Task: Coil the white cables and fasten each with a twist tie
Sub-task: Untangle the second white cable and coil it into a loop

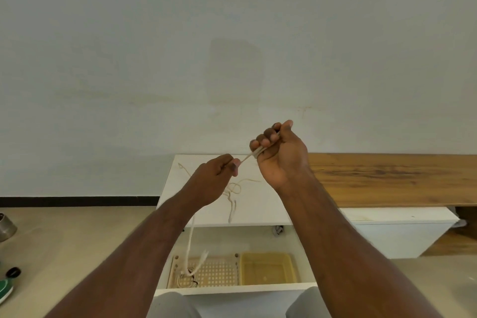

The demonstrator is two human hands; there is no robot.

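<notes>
A pale wall point(232, 33) fills everything from nine o'clock round to three. Below it, a long wooden bench top point(392, 178) runs off toward three o'clock, and beside it, at centre, sits the white worktop point(263, 201). Under the worktop at six o'clock lies an open white drawer point(232, 289), holding a perforated tray point(216, 271) and, to its right, a yellow plastic bin point(267, 267).

The right hand point(280, 152), raised just above centre, is closed in a fist around a few turns of the white cable point(233, 188), which wrap its fingers. The left hand point(214, 170), just toward nine o'clock of it, pinches the same cable between thumb and fingertips, drawing a short taut stretch between the two hands. The loose remainder lies in slack loops on the worktop below the hands, and one strand hangs over the front edge down into the tray, where a coiled bundle point(187, 279) already rests.

This looks like the coiling step, early on. The next move calls for feeding more slack round the right fingers while keeping the turns even. I can't make out any twist tie.
</notes>
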